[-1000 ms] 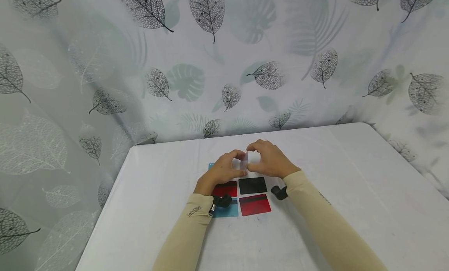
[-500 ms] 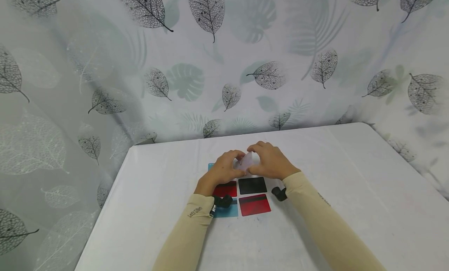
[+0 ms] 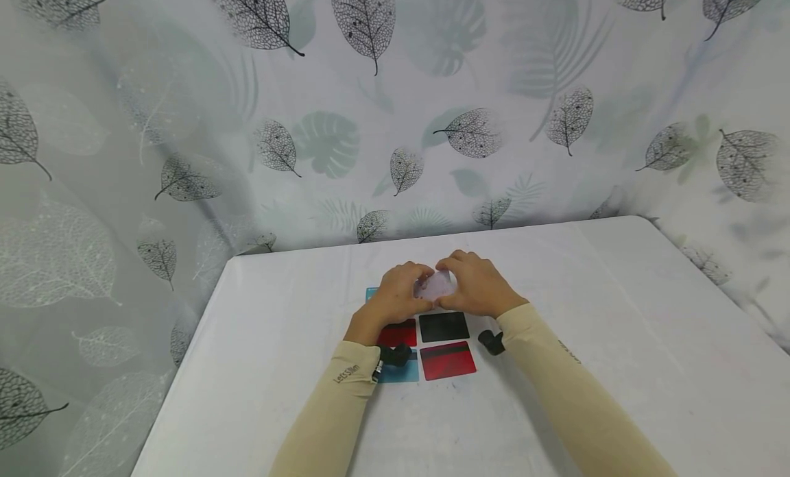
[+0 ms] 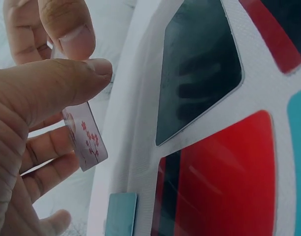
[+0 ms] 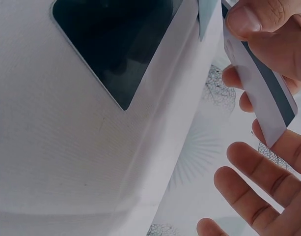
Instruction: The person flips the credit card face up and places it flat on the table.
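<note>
Between my two hands, above the far part of the card layout, is a pale lilac card (image 3: 437, 286). In the left wrist view the same card (image 4: 90, 140) shows small red blossoms on a branch; in the right wrist view its other face (image 5: 260, 91) carries a dark stripe. My left hand (image 3: 395, 295) pinches it with thumb and fingers from the left. From the right, my right hand (image 3: 476, 283) pinches it too, its lower fingers spread apart. A black card (image 3: 444, 327) lies flat just in front of the hands.
On the white table (image 3: 278, 395) lie a red card (image 3: 448, 360), another red card (image 3: 398, 334) and a blue card (image 3: 398, 373), partly covered by the left wrist's camera (image 3: 393, 355). Another blue card (image 3: 371, 292) peeks out behind the left hand. Leaf-patterned cloth (image 3: 395, 120) hangs behind.
The lilac card has turned from nearly edge-on to showing its face towards the head camera. Both hands stay almost in place; the cards on the table have not moved.
</note>
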Action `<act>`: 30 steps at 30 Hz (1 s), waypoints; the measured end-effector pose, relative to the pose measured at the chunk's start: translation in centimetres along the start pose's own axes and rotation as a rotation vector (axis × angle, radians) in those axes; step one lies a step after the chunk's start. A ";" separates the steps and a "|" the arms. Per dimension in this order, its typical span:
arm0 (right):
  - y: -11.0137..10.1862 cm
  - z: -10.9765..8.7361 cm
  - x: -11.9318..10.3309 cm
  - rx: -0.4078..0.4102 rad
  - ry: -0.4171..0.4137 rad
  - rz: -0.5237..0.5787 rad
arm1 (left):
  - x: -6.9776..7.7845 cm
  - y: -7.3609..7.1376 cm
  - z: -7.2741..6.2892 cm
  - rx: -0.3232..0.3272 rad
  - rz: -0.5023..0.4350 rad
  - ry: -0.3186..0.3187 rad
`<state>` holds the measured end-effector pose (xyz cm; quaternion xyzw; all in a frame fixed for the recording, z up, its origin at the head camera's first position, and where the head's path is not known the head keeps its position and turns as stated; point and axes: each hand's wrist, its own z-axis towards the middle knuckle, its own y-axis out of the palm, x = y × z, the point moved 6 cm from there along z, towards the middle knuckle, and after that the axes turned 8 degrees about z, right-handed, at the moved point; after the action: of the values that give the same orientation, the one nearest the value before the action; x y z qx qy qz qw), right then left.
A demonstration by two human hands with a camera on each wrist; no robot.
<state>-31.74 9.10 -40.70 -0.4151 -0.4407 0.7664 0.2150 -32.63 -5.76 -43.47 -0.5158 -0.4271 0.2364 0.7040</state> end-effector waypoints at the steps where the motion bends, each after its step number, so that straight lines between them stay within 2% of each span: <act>1: 0.0 0.0 0.0 0.005 -0.008 -0.003 | 0.0 0.0 0.0 0.003 0.011 0.004; 7: 0.1 0.0 0.0 0.000 -0.006 -0.019 | -0.1 0.3 0.1 0.007 0.021 0.012; 16: 0.3 -0.1 0.7 -0.038 0.034 -0.054 | -0.5 0.4 -0.1 -0.037 0.039 -0.046; 23: 0.5 -0.2 1.2 -0.074 0.080 -0.092 | -0.7 0.3 -0.3 -0.039 0.049 -0.066; 30: 0.7 -0.1 1.4 -0.083 0.091 -0.123 | -0.8 0.4 -0.3 -0.038 0.052 -0.080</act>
<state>-32.45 9.77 -41.98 -0.4300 -0.4865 0.7133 0.2639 -32.77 -6.45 -44.15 -0.5303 -0.4458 0.2666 0.6701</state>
